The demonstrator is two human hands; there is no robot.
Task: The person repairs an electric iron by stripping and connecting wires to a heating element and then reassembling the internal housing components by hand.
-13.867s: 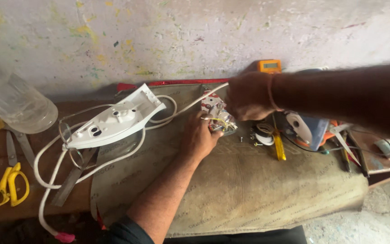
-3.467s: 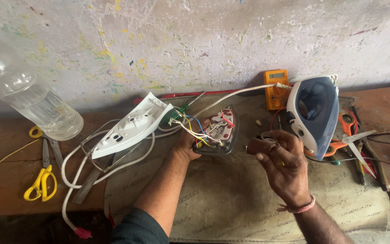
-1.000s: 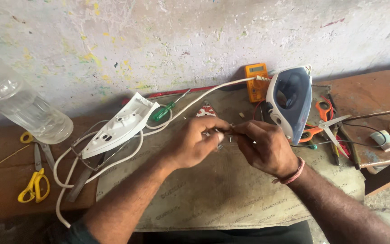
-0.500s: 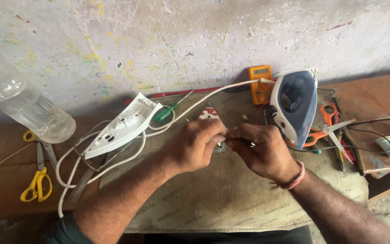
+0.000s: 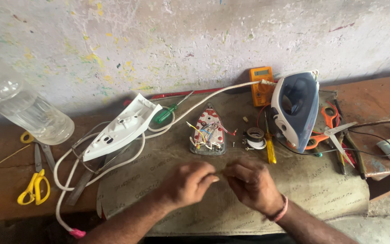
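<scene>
Scissors with yellow handles (image 5: 33,190) lie at the far left of the desk (image 5: 339,190), and behind them a clear plastic bottle (image 5: 21,108) lies tilted on its side; it looks to hold clear liquid, though how much cannot be told. Next comes the white iron cover (image 5: 122,129), taken off and resting apart on a loop of white cord (image 5: 91,174), with a green-handled screwdriver (image 5: 168,114) just beside its tip. In the middle the iron's inner base (image 5: 207,135) sits exposed, its coloured wires loose and sticking up, so the dismantling looks done while the wiring and reassembly appear still open. In front of it the left hand (image 5: 188,183) and the right hand (image 5: 251,183) meet fingertip to fingertip, both pinching a small thin piece (image 5: 220,171) between them, too small to identify. Rightward lie a roll of tape (image 5: 254,137), a yellow screwdriver (image 5: 271,149), an orange multimeter (image 5: 261,83) against the wall, and the blue-and-white iron body (image 5: 296,110) standing on end, with orange-handled pliers (image 5: 323,126) just beyond it.
</scene>
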